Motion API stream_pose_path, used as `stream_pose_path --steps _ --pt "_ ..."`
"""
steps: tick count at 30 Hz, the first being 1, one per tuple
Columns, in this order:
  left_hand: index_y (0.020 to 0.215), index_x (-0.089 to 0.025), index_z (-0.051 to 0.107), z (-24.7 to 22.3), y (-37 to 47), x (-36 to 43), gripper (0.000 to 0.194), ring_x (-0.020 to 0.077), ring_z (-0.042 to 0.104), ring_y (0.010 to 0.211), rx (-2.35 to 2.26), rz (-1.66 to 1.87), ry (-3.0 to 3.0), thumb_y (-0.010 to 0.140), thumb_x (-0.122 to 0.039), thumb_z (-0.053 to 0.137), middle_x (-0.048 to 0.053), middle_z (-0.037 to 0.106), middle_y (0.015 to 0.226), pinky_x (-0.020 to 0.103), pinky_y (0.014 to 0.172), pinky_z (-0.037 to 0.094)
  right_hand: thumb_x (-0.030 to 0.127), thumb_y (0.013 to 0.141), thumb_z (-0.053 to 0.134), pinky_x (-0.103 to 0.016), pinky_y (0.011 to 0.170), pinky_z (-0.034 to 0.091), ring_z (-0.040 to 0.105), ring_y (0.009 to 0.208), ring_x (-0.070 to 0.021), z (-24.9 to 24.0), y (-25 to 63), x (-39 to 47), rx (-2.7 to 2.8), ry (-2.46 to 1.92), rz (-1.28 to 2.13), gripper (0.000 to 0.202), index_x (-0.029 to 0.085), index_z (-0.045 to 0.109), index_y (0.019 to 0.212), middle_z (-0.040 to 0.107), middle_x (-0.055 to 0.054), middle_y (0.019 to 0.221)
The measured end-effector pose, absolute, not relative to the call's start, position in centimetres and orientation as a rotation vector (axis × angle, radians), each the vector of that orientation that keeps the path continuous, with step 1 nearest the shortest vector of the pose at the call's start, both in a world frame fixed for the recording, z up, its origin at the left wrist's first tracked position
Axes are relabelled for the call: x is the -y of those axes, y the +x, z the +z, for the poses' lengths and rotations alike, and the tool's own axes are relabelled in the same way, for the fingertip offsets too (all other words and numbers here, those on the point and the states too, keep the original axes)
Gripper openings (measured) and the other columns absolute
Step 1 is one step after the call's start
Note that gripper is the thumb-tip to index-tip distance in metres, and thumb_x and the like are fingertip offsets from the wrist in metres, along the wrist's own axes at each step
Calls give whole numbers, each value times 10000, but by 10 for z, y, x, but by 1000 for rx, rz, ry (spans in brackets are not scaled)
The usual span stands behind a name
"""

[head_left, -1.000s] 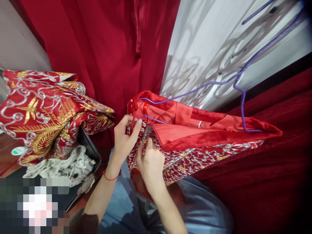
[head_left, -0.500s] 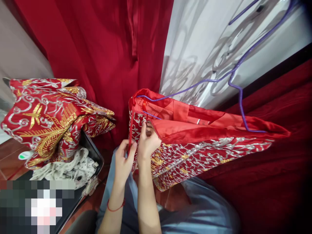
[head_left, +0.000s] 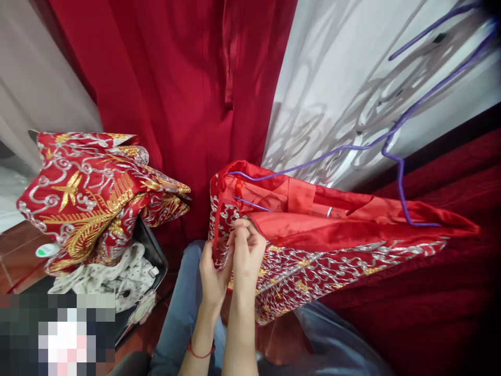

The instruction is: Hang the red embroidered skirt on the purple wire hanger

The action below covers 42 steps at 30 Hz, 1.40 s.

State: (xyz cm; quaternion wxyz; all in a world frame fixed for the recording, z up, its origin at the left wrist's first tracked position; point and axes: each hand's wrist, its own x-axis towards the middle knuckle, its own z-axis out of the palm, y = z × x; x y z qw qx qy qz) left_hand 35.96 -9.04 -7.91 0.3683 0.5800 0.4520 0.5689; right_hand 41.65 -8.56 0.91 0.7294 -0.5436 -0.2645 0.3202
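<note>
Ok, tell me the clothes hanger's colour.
The hanger is purple; it shows best in the head view.

Purple hanger (head_left: 400, 180): red emb. garment (head_left: 313, 271) | blk surface (head_left: 157, 249): wht dotted cloth (head_left: 105, 279)

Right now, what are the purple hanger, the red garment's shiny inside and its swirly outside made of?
Purple hanger: probably coated metal wire, thin, bent and smoothly glossy.
Shiny inside: satiny cloth, by its soft sheen and folds; silk or polyester, I can't tell.
Swirly outside: red cloth with raised silver and gold embroidery, maybe metallic thread, since it glints.
</note>
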Motion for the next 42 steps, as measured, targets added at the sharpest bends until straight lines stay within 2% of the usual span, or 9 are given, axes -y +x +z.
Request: stream_pose_path --steps 6,13,17,21,30,33,36,39,42 --pt "981 -191 618 -58 378 67 164 220 644 912 -1117 1625 1795 918 -295 508 89 661 960 338 822 518 477 805 690 -183 422 193 245 451 -42 6 418 103 557 -1092 717 336 153 611 769 316 97 502" --pt "912 -199 632 -45 372 55 205 169 637 762 -1011 1347 1998 957 -271 446 62 701 923 263 666 480 461 796 712 -181 364 147 250 361 -29 14 417 106 448 -1008 809 367 112 697 910 446 81 459" --pt "940 -217 653 -38 373 66 219 172 644 755 -997 1297 2004 962 -269 441 49 695 861 251 647 464 450 788 709 -186 337 144 233 316 -25 21 415 105 409 -967 740 332 123 679 739 443 78 423" --pt "993 -249 666 -33 375 73 249 190 659 789 -978 1261 2031 966 -220 420 54 694 871 267 675 467 416 813 671 -193 346 190 241 304 -31 30 415 103 418 -938 640 408 160 554 517 401 71 361" --pt "914 -229 652 -36 375 67 235 201 635 726 -1044 1260 2142 928 -156 429 65 687 850 288 648 458 315 837 641 -190 388 279 285 306 -37 59 409 101 456 -900 580 420 176 505 465 371 75 335" --pt "938 -222 649 -32 373 58 244 216 663 784 -1077 1207 2189 921 -136 422 80 697 872 297 688 473 356 847 626 -190 395 296 315 327 -39 56 416 98 530 -930 618 381 167 541 527 426 67 382" --pt "953 -219 630 -20 362 53 170 210 677 769 -1041 1125 2212 872 -142 503 67 699 862 281 660 476 437 827 656 -206 389 320 392 355 -59 41 426 97 632 -1011 633 302 151 624 738 551 45 507" --pt "980 -231 592 3 348 57 139 189 679 781 -940 1120 2195 843 -229 608 33 696 886 268 690 500 485 858 637 -235 464 407 493 457 -94 27 431 103 619 -1112 415 344 155 605 766 591 9 591" --pt "1044 -229 555 33 343 65 245 166 668 799 -867 1282 2129 844 -331 653 25 688 933 262 715 519 464 931 552 -249 507 442 505 506 -108 28 434 111 523 -1139 109 302 175 596 856 557 18 616"
